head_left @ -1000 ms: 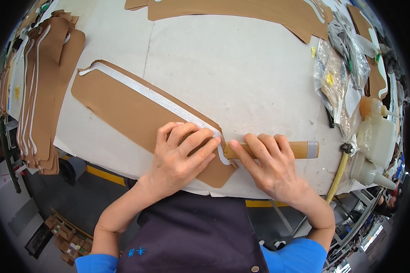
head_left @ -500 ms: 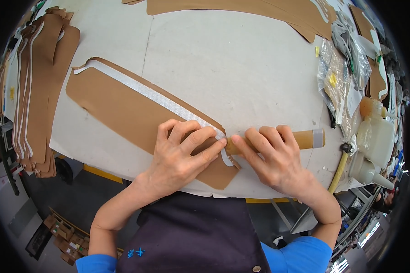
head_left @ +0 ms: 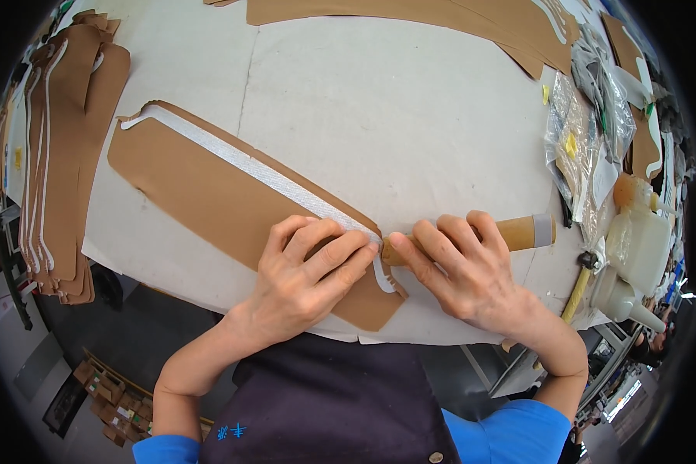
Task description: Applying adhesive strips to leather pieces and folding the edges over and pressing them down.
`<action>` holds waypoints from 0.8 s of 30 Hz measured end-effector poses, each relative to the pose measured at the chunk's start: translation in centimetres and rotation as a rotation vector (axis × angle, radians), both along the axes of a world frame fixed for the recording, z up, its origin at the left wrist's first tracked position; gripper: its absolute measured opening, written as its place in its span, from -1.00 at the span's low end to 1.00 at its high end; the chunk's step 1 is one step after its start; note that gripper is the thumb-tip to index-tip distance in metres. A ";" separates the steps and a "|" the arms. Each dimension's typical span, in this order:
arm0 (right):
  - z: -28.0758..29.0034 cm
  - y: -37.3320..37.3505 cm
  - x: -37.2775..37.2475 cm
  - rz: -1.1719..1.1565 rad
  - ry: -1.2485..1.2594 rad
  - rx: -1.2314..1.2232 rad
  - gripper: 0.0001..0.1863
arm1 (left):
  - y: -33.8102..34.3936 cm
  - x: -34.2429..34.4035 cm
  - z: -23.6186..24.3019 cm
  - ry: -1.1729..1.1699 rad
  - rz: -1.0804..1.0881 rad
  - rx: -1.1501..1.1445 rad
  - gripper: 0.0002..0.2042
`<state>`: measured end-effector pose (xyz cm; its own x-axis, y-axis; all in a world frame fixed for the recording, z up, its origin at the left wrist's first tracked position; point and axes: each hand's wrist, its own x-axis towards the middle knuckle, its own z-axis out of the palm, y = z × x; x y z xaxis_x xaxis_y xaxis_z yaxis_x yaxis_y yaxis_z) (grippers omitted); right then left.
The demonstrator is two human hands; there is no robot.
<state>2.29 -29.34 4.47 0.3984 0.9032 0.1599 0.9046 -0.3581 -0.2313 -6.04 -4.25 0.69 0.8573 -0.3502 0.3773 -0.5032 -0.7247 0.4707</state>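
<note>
A tan flat piece (head_left: 185,185) lies diagonally on the white table surface (head_left: 394,116), with a white textured strip (head_left: 232,158) along its upper edge that bends down at the right end. My left hand (head_left: 309,278) has bent, closed fingers pressing on the piece and strip near that bend, its fingertips gripping the edge there. My right hand (head_left: 468,274) is wrapped over a brown tube (head_left: 518,234) with a grey band, holding it against the bend, where its left end meets my left fingertips.
Stacked tan pieces with white lines (head_left: 77,155) lie left; more tan pieces (head_left: 410,23) lie along the back. At the right are crumpled plastic bags (head_left: 576,139), translucent plastic containers (head_left: 638,255) and a yellow-handled tool (head_left: 576,294). Cardboard boxes (head_left: 108,402) sit below at lower left.
The right end of the tube tilted upward and shifted right, with my right hand moving up along with it. My left fingers shifted slightly, staying on the strip near the bend.
</note>
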 end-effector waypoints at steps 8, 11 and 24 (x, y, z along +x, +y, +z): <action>0.0 0.2 1.4 0.071 0.011 0.018 -0.43 | -0.2 -0.2 0.2 -0.001 0.013 0.026 -0.60; 0.1 0.4 1.8 0.090 0.015 0.012 -0.45 | -0.1 -0.2 0.0 -0.007 0.015 0.022 -0.60; -0.1 0.7 2.9 0.143 0.026 0.062 -0.59 | -0.3 -0.6 0.0 -0.001 0.025 0.037 -0.57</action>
<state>5.16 -28.66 4.40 0.2714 0.9395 0.2088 0.9387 -0.2106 -0.2728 -6.63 -4.53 0.66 0.8657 -0.3423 0.3651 -0.4850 -0.7540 0.4431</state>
